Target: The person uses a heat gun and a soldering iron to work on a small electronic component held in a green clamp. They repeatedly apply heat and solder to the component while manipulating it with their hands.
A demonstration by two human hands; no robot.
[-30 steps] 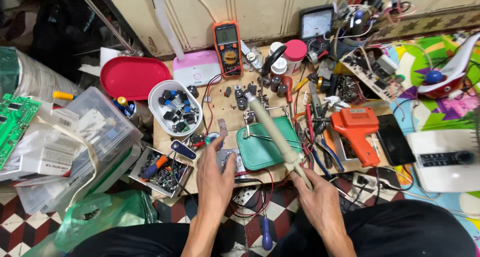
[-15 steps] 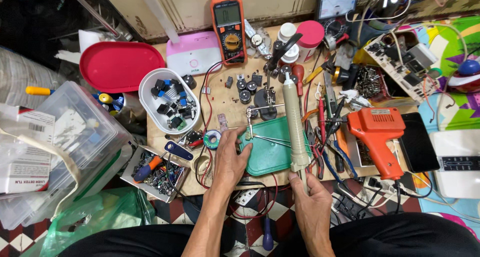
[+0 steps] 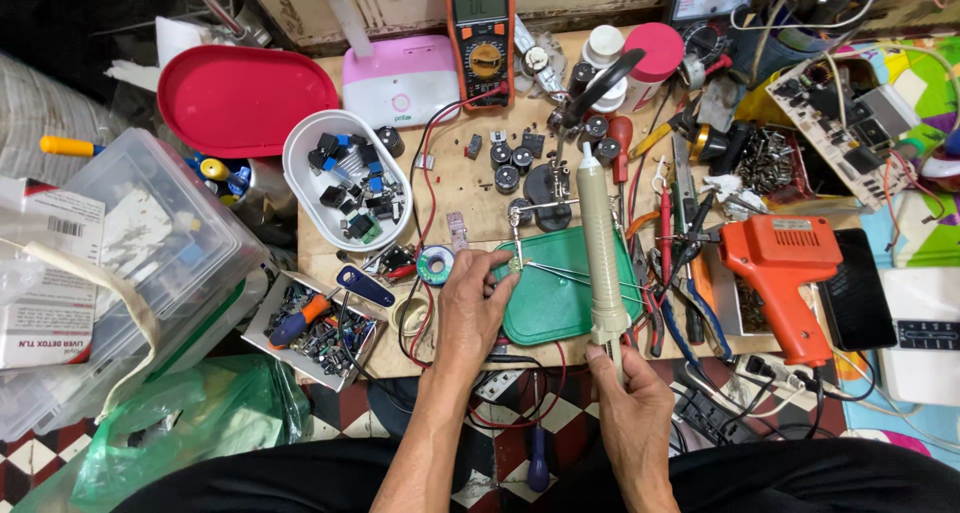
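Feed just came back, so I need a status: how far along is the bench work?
Set up: green tray on the bench. In hand: left hand pinches a small part at the tray's edge; right hand grips the long cream tool. Left: tool tip points away from the part, no contact.

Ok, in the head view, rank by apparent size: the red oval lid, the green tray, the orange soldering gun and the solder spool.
1. Red oval lid, largest.
2. Green tray and orange soldering gun: these look close, and the left hand and the tool in the right hand cover part of the tray, so no ranking.
3. Solder spool, clearly smallest.
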